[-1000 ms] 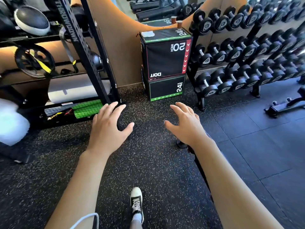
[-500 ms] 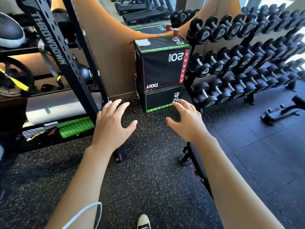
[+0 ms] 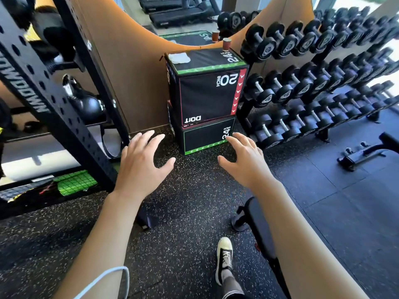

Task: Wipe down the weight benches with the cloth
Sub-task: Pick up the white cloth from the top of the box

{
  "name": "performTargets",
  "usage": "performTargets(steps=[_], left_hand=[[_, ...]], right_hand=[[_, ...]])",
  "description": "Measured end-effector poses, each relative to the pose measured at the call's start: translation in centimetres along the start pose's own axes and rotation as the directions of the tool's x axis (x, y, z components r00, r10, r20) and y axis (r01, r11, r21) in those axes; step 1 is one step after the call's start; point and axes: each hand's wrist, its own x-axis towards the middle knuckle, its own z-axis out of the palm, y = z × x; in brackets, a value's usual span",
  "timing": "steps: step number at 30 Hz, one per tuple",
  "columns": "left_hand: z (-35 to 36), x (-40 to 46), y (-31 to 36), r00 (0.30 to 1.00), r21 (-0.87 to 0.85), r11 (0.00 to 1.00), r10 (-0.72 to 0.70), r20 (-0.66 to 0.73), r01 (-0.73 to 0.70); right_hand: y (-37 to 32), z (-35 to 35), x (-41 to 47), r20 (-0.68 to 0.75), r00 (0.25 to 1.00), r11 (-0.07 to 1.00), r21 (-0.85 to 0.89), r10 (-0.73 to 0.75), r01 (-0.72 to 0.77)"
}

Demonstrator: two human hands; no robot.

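A white cloth [image 3: 179, 57] lies crumpled, seemingly, atop the black box [image 3: 207, 61].

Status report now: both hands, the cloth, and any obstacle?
Left hand and right hand open, holding nothing. White cloth lies on top plyo box, untouched. Bench pad under right arm, not yet wiped. Path to cloth looks free.

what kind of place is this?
Almost certainly a gym's free-weights area: a tiered dumbbell rack along the right wall, stacked plyo boxes marked in inches, treadmills in the mirror, and rubber flooring. Both hands are empty.
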Motion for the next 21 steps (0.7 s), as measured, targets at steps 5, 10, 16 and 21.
performTargets(steps=[5, 10, 16, 21], left_hand=[[3.2, 7.4, 1.7, 1.0, 0.012, 1.0, -0.01, -0.021, 0.01], [6.2, 15.5, 4.6, 0.999, 0.017, 1.0, -0.021, -0.035, 0.022], [8.9, 23.6, 7.1, 0.997, 0.02, 0.999, -0.027, -0.07, 0.028], [10.4, 28.2, 7.7, 0.998, 0.021, 0.999, -0.039, -0.058, 0.04]], right_hand=[[4.2, -0.4, 7.5, -0.001, 1.0, 1.0, 0.03, 0.001, -0.001], [8.7, -2.3, 15.7, 0.005, 1.0, 0.999, 0.048, -0.016, 0.016], [12.9, -4.0, 24.3, 0.002, 0.999, 0.996, 0.07, -0.047, 0.047], [14.6, -3.5, 29.1, 0.024, 0.998, 0.994, 0.094, -0.059, 0.056]])
